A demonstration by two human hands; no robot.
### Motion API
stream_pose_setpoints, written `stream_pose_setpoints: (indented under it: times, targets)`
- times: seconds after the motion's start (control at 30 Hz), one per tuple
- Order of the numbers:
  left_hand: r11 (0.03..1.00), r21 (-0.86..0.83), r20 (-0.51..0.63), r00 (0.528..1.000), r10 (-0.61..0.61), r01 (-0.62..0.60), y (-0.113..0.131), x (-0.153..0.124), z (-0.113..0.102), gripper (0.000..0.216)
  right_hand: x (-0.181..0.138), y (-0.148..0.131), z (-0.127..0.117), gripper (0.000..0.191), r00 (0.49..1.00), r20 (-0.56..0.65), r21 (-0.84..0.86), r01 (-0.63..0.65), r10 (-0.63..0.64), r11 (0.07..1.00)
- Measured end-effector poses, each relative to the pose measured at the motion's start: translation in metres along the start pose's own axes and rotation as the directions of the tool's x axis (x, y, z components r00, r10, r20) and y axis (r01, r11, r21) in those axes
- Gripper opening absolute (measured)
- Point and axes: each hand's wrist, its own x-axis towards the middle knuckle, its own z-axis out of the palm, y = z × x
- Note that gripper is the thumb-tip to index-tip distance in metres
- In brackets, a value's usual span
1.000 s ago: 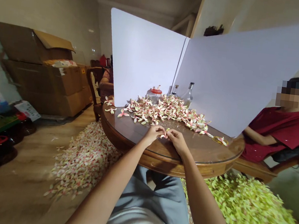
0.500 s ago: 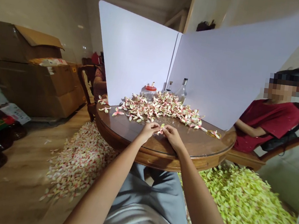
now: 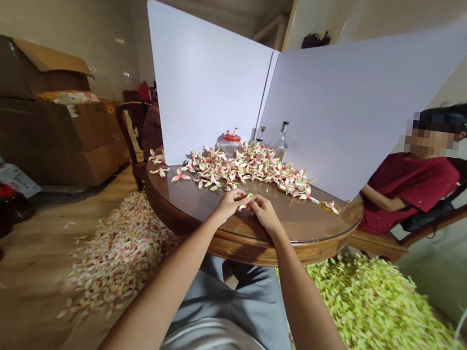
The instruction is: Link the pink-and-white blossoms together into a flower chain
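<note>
Currently, taking the hands as dial centre, the left hand and the right hand are meeting over the near side of the round table. Both are gripping one small flower, thumb against fingertips; it is sitting between them, partly hidden by the fingers. At 12 o'clock, a heap of pink-and-white flowers is lying on the table. At 11 o'clock, a red-lidded jar is standing behind the heap; at 1 o'clock, a clear bottle is standing likewise. At 3 o'clock, yellow bands are lying near the table's edge; a co-worker is sitting beyond. On the floor, a pale flower pile is lying at 8 o'clock, a green pile at 4 o'clock.
</note>
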Motion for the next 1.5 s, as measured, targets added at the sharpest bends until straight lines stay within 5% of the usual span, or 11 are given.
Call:
stream_pose_setpoints:
  times: [0.23, 0.5, 0.63, 0.83, 1.0, 1.5]
  targets:
    - [0.999, -0.046, -0.313, 0.95, -0.001, -0.014, -0.006, 0.004, -0.006, 0.037, -0.002, 0.007, 0.0, 0.026, 0.984, -0.179, 0.089, -0.01, 0.025, 0.996]
    - [0.994, -0.093, -0.571, 0.821, -0.001, -0.063, -0.002, 0.005, -0.014, 0.039, -0.004, 0.017, -0.017, 0.03, 0.86, -0.504, 0.167, 0.012, 0.076, 0.986]
    - [0.998, -0.043, -0.507, 0.862, 0.025, -0.055, 0.0, 0.003, -0.008, 0.037, -0.007, 0.011, -0.017, 0.029, 0.88, -0.471, 0.123, 0.002, 0.057, 0.992]
    - [0.993, 0.081, -0.179, 0.979, 0.099, -0.086, -0.001, -0.002, 0.004, 0.033, -0.006, 0.001, 0.002, 0.025, 0.963, -0.264, 0.041, -0.034, 0.044, 0.999]
    - [0.989, 0.104, 0.007, 0.994, 0.107, -0.107, -0.003, -0.001, 0.007, 0.034, -0.007, -0.004, -0.001, 0.027, 0.986, -0.159, 0.052, -0.036, 0.044, 0.998]
    - [0.995, 0.063, 0.03, 0.997, 0.078, -0.08, -0.001, -0.002, 0.006, 0.032, -0.011, -0.012, -0.001, 0.026, 0.999, -0.038, 0.093, -0.02, 0.024, 0.995]
